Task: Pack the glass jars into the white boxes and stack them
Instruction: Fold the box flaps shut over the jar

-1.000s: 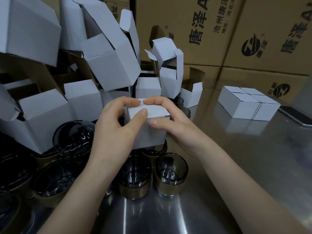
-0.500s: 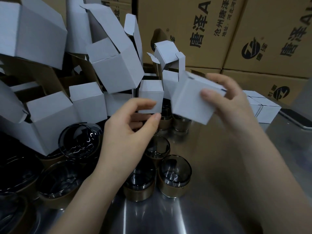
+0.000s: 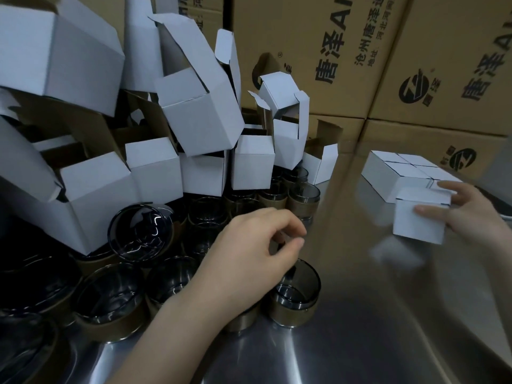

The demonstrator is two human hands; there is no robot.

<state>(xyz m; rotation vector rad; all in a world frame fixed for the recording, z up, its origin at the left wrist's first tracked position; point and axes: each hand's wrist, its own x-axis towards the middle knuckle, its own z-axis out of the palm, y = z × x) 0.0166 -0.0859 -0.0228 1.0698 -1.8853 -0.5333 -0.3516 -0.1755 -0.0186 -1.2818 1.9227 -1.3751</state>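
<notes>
My right hand (image 3: 468, 214) grips a closed white box (image 3: 418, 220) at the right, just above the steel table and in front of a block of closed white boxes (image 3: 399, 173). My left hand (image 3: 257, 248) hovers over the dark glass jars with gold bands, fingers curled and holding nothing. One jar (image 3: 296, 297) stands right below its fingertips. Another jar (image 3: 141, 234) lies on its side to the left. Several more jars crowd the left and the middle.
A heap of open white boxes (image 3: 194, 112) leans over the jars at the left and back. Brown printed cartons (image 3: 318, 51) form a wall behind. The steel table (image 3: 360, 328) stretches right and forward. A dark phone edge shows behind my right hand.
My right hand has carried the closed box from the middle to the right, down beside the block of boxes. My left hand let go of it and dropped toward the jars.
</notes>
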